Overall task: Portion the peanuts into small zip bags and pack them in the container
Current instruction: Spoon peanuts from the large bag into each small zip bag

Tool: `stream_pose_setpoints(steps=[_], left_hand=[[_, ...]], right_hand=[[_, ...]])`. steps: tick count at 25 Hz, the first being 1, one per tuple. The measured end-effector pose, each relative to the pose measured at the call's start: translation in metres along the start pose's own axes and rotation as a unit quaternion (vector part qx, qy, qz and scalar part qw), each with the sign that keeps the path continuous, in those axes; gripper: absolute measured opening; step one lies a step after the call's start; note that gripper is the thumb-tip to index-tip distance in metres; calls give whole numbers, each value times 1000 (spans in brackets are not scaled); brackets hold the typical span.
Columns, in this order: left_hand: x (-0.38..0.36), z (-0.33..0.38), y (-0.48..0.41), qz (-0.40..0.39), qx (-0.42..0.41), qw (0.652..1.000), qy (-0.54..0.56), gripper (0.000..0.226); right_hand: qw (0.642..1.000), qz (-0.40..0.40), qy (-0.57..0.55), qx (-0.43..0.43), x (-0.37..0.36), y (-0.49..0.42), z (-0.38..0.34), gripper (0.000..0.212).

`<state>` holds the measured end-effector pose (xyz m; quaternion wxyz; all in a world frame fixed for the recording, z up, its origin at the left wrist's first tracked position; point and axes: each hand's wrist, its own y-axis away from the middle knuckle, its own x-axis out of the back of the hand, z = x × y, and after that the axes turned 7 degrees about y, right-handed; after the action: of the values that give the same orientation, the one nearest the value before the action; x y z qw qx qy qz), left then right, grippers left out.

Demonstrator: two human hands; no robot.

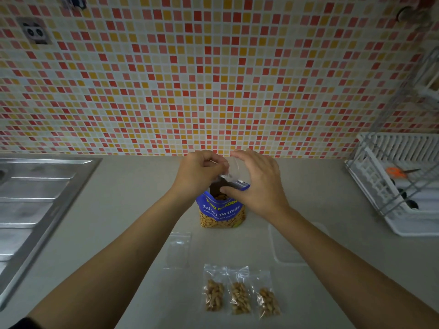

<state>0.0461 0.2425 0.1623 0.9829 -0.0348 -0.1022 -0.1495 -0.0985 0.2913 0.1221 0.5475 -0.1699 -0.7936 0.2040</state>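
Your left hand (200, 173) and right hand (260, 186) meet just above the mouth of the peanut pouch (222, 210). A clear zip bag (235, 168) is stretched between them. The left fingers are curled and pinch its near lip. The right fingers arch round its far side, with the thumb down at the pouch's opening. Whether that hand also grips the pouch rim, I cannot tell.

Around you, the grey counter (133, 210) carries everything, with the steel sink (40, 198) on your left and a white dish rack (403, 224) on your right. The pouch stands upright and open at the middle of the counter, near the tiled wall. Its peanuts show through the window at its base. The clear container (288, 248) lies partly under your right forearm and looks unfilled. Three filled bags (240, 296) lie side by side nearest you. One flat empty bag (178, 249) lies just behind them, to the left.

You appear to be opening a fourth bag for filling. The next move calls for holding its mouth wide and steady while peanuts go in. The pouch is light and top-heavy, so brace it.
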Motion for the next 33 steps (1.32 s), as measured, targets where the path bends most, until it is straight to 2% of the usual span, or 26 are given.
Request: stream_pose_setpoints(steps=[3, 6, 9, 16, 23, 29, 33], left_hand=[[1, 1, 0, 2, 8, 1000, -12, 3], [3, 1, -1, 3, -11, 998, -55, 5], [4, 0, -3, 6, -31, 994, -104, 6], [4, 1, -2, 11, -43, 986, -162, 8], [8, -2, -9, -14, 28, 996, -83, 11], [8, -4, -11, -20, 27, 995, -93, 13], [5, -7, -12, -34, 38, 993, -103, 15]], right_hand=[[996, 73, 49, 1, -4, 1, 2, 51], [995, 95, 36, -2, -3, 0, 4, 45], [997, 80, -9, -4, -4, -2, 5, 46], [997, 57, -44, 4, -11, 0, 11, 64], [997, 55, -41, 19, -17, 2, 15, 57], [999, 32, -32, 6, -16, 6, 16, 57], [998, 59, -12, 1, -16, 8, 13, 51]])
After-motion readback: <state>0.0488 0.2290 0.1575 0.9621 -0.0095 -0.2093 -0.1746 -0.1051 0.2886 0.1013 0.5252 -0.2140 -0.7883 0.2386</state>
